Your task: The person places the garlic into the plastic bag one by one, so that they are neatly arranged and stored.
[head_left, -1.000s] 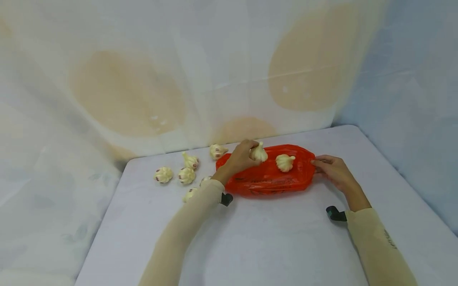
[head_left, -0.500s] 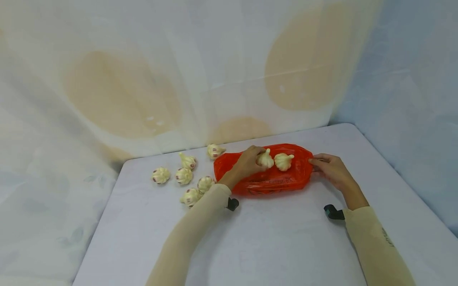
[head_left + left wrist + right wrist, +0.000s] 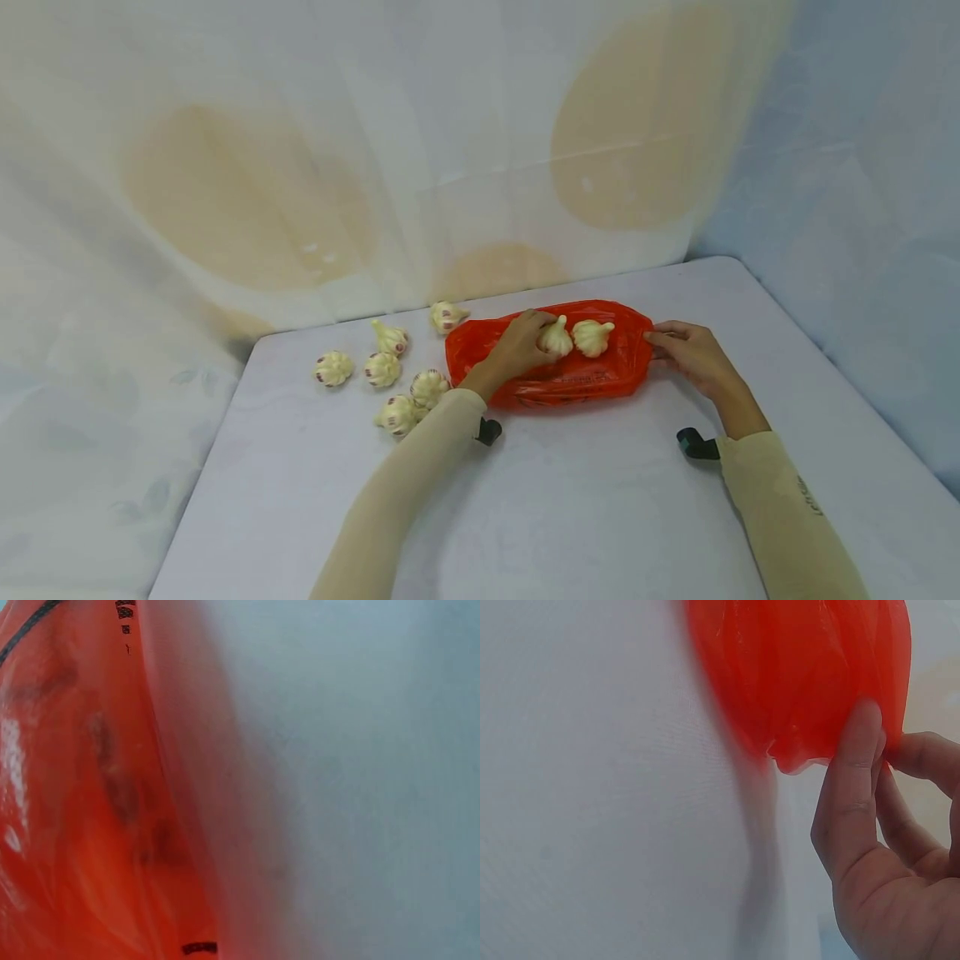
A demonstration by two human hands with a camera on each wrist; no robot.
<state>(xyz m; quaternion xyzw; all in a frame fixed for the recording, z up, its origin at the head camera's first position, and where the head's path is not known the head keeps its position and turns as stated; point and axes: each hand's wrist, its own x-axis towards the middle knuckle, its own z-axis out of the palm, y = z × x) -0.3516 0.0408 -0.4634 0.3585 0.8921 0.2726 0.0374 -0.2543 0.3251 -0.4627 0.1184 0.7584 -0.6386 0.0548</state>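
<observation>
A red plastic bag (image 3: pixel 585 387) lies flat on the table with dark print near its front edge. My left hand (image 3: pixel 522 343) reaches over it, thumb and fingers around a garlic bulb (image 3: pixel 557 338) that sits low on the bag, stem up. Just right of that bulb, a second garlic bulb (image 3: pixel 592 338) rests on the bag. At the bag's right end my right hand (image 3: pixel 697 357) pinches the plastic between thumb and fingers. The right wrist view shows this pinch on the bag (image 3: pixel 802 682) closely. In the left wrist view only the bag (image 3: pixel 82 810) and tabletop appear.
Several more garlic bulbs are scattered on the table left of the bag, among them one at the back (image 3: pixel 447 317), one far left (image 3: pixel 333 368) and one partly behind my left sleeve (image 3: pixel 397 415). A patterned cloth (image 3: pixel 480 167) hangs behind the table.
My left hand has moved right and down with its garlic bulb, from above the bag to beside the second bulb. The right hand keeps its pinch on the bag's end.
</observation>
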